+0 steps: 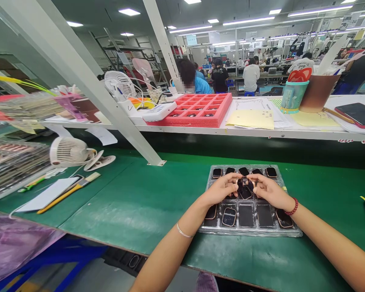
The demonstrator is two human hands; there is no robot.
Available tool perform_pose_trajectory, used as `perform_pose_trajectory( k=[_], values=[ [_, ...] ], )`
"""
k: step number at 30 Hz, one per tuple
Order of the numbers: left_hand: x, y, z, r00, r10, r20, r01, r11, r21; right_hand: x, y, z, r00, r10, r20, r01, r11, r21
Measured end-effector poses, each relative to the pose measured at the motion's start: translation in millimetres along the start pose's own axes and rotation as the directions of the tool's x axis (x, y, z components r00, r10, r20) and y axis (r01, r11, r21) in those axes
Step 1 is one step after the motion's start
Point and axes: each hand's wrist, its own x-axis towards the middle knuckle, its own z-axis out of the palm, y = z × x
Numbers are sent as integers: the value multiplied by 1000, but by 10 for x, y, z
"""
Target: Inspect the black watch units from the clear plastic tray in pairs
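Observation:
A clear plastic tray [273, 232] lies on the green table, its compartments holding several dark, rounded-square watch-like pieces with gold rims. Over the tray's middle, my left hand [223, 188] pinches a small dark watch piece [240, 185] between thumb and fingers. My right hand [269, 190] grips another small dark piece [250, 185] close beside it. A further watch piece [246, 192] shows just below both hands. In the front row, one watch piece [229, 216] sits at the left and another [284, 219] at the right, under my right wrist.
A white fan [68, 152], a yellow-handled brush [68, 194] and stacked trays [18, 166] stand left. The shelf above bears a red foam tray [200, 121], papers, cups and a phone [359, 114]. A slanted white post [109, 101] meets the table; people work beyond.

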Motion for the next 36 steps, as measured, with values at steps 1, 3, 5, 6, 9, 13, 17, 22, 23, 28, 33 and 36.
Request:
perform_pose_trajectory(
  k=[1, 3, 5, 6, 9, 13, 17, 22, 23, 28, 33, 36],
  values=[
    [2, -1, -2, 1000, 3, -9, -3, 1000, 15, 1, 9, -2, 1000, 13, -4, -13, 1000, 18],
    [8, -8, -8, 1000, 7, -17, -7, 999, 36, 3, 19, -7, 999, 43, -3, -42, 999, 24],
    [14, -18, -15, 1000, 8, -19, -7, 999, 40, 4, 19, -13, 998, 59, 3, -59, 998, 12],
    [18, -24, -18, 1000, 9, -18, -8, 999, 39, 4, 15, -15, 998, 61, 4, -61, 998, 7],
    [24, -37, -25, 1000, 14, -14, -13, 1000, 27, 6, -4, -18, 998, 57, -2, -57, 998, 2],
    [21, -26, -22, 1000, 9, -22, -8, 1000, 21, 6, -20, -15, 998, 63, 9, -63, 998, 8],
    [17, 9, -12, 999, -3, -34, 5, 999, 40, 4, -15, -11, 998, 58, 3, -58, 998, 23],
    [12, 33, -1, 999, -5, -43, 7, 1000, 29, 3, -30, -3, 999, 46, 1, -46, 999, 25],
    [10, 34, 0, 999, -2, -45, 3, 1000, 25, 3, -39, -1, 999, 45, 2, -45, 999, 22],
    [-2, 41, 7, 998, -14, -67, 15, 1000, 17, 1, -83, 6, 998, 55, -8, -55, 998, 9],
    [13, 35, 9, 992, 26, -124, -20, 999, 48, 3, -81, 9, 999, 33, 6, -33, 999, 8],
    [23, 23, 7, 989, 47, -139, -40, 998, 54, 2, -70, 15, 1000, 21, 7, -21, 999, 27]
  ],
)
